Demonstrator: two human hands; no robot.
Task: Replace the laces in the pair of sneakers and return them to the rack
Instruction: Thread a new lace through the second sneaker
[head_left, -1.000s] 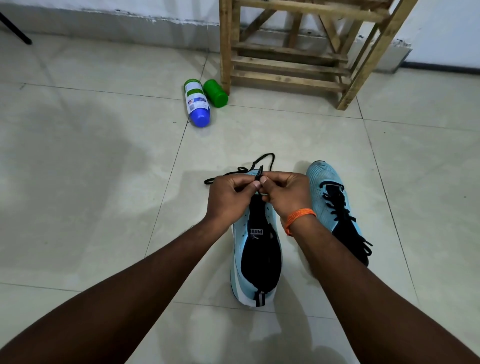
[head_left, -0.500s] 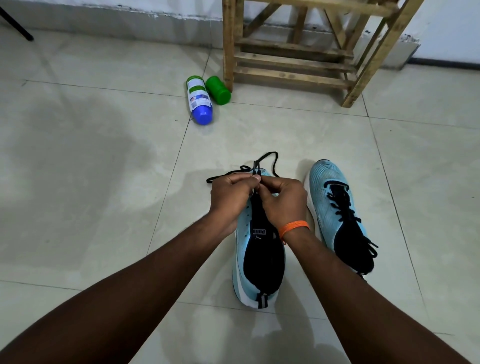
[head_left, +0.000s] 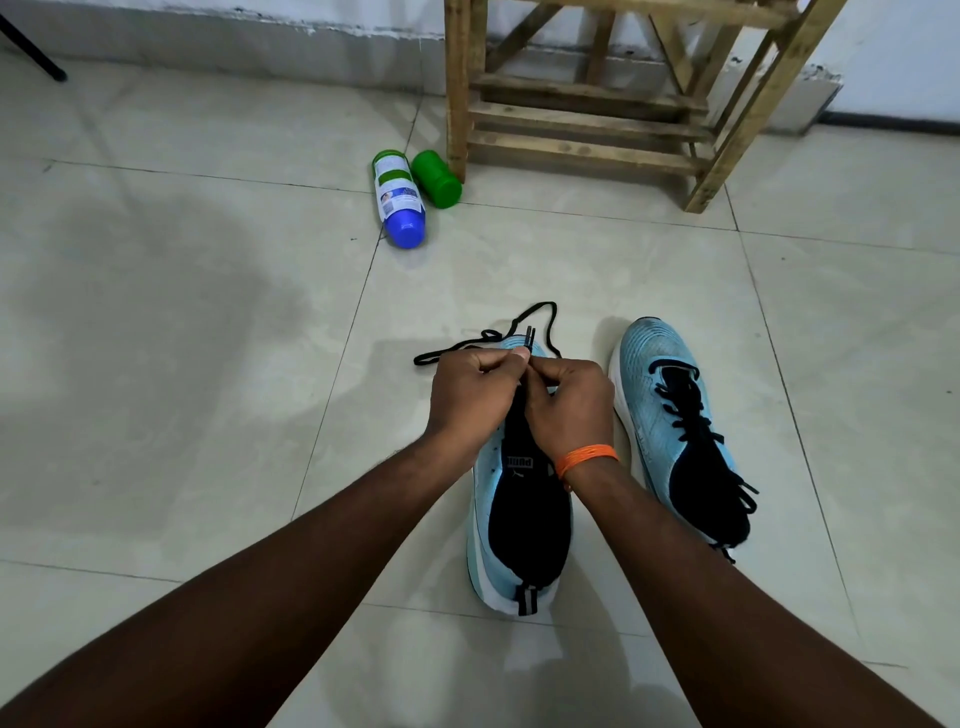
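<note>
While the left hand (head_left: 470, 397) and right hand (head_left: 569, 402) pinch it, the thin black shoelace (head_left: 530, 335) pokes up between their fingertips above the light-blue knit sneaker (head_left: 519, 519).

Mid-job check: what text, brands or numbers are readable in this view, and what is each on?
"PUMA": on the tongue tab of the unlaced sneaker, upside down to the camera.
The label of the lying bottle: printed lines, too small to read.
Laced sneaker, green container, wooden rack: no text visible.
</note>
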